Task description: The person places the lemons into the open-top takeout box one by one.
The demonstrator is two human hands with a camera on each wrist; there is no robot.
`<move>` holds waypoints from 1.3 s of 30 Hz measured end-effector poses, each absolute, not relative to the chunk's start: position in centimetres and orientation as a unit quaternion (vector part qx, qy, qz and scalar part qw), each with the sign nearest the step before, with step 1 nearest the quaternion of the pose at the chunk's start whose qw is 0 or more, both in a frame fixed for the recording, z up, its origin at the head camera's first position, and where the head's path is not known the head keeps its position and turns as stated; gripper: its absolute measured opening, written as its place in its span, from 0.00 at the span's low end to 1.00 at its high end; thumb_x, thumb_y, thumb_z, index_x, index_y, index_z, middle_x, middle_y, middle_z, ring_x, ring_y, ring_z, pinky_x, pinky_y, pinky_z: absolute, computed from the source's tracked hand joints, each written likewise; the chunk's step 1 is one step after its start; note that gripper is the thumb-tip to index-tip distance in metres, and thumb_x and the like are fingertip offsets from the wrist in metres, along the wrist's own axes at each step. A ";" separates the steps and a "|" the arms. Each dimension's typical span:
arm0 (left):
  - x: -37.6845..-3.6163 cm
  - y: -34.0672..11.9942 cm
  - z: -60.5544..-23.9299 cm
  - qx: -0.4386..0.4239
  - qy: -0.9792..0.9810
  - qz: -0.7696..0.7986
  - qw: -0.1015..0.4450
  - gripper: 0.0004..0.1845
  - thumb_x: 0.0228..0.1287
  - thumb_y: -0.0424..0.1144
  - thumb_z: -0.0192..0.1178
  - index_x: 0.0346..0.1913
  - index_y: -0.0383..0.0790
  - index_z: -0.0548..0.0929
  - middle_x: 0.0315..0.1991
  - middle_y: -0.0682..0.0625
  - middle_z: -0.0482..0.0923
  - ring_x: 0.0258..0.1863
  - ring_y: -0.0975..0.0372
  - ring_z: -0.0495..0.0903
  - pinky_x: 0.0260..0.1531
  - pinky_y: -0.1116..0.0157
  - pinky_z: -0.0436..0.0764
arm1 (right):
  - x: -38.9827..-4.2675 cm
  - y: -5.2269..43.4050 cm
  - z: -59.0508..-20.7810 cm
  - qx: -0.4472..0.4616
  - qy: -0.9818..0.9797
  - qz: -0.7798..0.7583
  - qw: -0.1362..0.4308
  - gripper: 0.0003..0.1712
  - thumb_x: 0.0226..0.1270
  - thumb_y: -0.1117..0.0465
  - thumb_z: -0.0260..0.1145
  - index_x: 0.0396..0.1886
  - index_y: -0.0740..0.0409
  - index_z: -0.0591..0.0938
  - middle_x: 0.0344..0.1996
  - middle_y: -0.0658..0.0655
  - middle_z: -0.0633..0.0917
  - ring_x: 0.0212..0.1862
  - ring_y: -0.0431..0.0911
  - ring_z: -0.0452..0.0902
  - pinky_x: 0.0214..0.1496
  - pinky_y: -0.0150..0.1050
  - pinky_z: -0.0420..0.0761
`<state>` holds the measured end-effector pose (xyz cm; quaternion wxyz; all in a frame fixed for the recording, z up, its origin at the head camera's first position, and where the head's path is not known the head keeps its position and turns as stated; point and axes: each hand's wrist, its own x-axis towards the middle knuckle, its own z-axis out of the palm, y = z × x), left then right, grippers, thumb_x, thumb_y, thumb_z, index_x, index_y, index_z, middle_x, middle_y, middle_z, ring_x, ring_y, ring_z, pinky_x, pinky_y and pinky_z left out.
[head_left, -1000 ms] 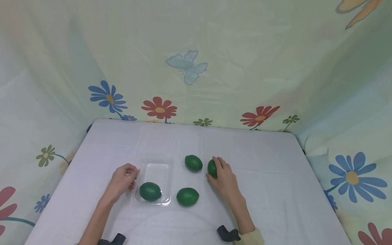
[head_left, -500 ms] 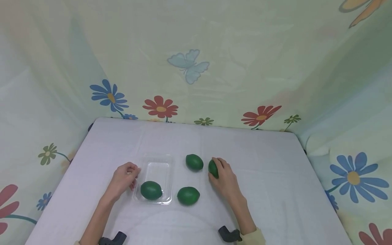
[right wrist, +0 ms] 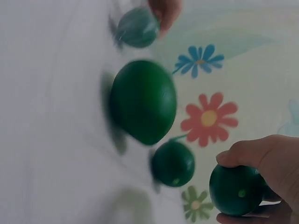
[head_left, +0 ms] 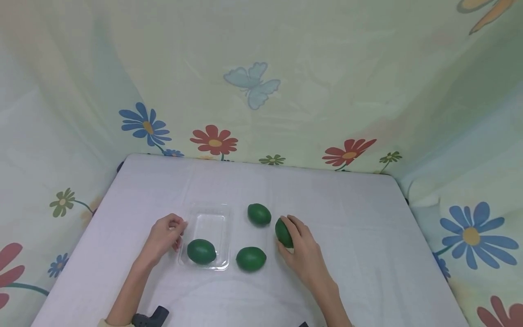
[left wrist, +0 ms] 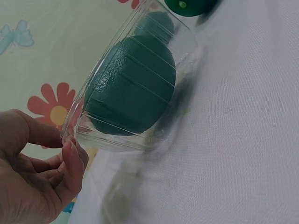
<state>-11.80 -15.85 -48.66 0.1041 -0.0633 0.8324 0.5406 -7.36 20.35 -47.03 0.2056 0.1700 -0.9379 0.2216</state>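
Four limes, all dark green: one in the right hand (head_left: pixel 304 250) (head_left: pixel 283 232), one in the tray (head_left: pixel 201 251), two loose on the counter (head_left: pixel 259 214) (head_left: pixel 251 259). Tray (head_left: pixel 212 213): clear, colourless plastic. Counter (head_left: pixel 347 218): plain white cloth. Backdrop (head_left: pixel 286 68): pale yellow-green fabric printed with red (head_left: pixel 214 140) and blue flowers (head_left: pixel 144 125), small olive ones (head_left: pixel 272 160), and a light blue butterfly (head_left: pixel 251 84).
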 end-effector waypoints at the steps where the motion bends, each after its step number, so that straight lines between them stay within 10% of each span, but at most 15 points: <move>1: -11.8 -15.9 -48.6 -0.063 0.833 0.540 0.104 0.13 0.76 0.37 0.57 0.51 0.27 0.76 0.32 0.40 0.79 0.19 0.60 0.76 0.19 0.66 0.80 | -6.9 20.1 -46.6 0.181 -0.935 0.220 0.212 0.42 0.52 0.67 0.82 0.68 0.60 0.76 0.62 0.66 0.79 0.56 0.60 0.83 0.46 0.47 0.89; 16: -11.5 -16.0 -48.6 -0.078 0.830 0.543 0.104 0.13 0.76 0.36 0.57 0.51 0.27 0.76 0.33 0.41 0.79 0.19 0.61 0.76 0.19 0.67 0.80 | -6.5 15.4 -41.4 0.324 -0.885 0.270 0.199 0.41 0.55 0.65 0.80 0.69 0.58 0.75 0.66 0.59 0.77 0.59 0.51 0.82 0.52 0.38 0.87; 39: -12.0 -15.8 -48.8 -0.070 0.828 0.545 0.110 0.13 0.76 0.36 0.56 0.50 0.27 0.76 0.31 0.43 0.79 0.19 0.60 0.76 0.19 0.68 0.80 | -13.5 4.0 -46.6 0.197 -0.899 0.387 -0.048 0.34 0.68 0.54 0.71 0.71 0.58 0.74 0.64 0.60 0.79 0.60 0.50 0.80 0.58 0.42 0.84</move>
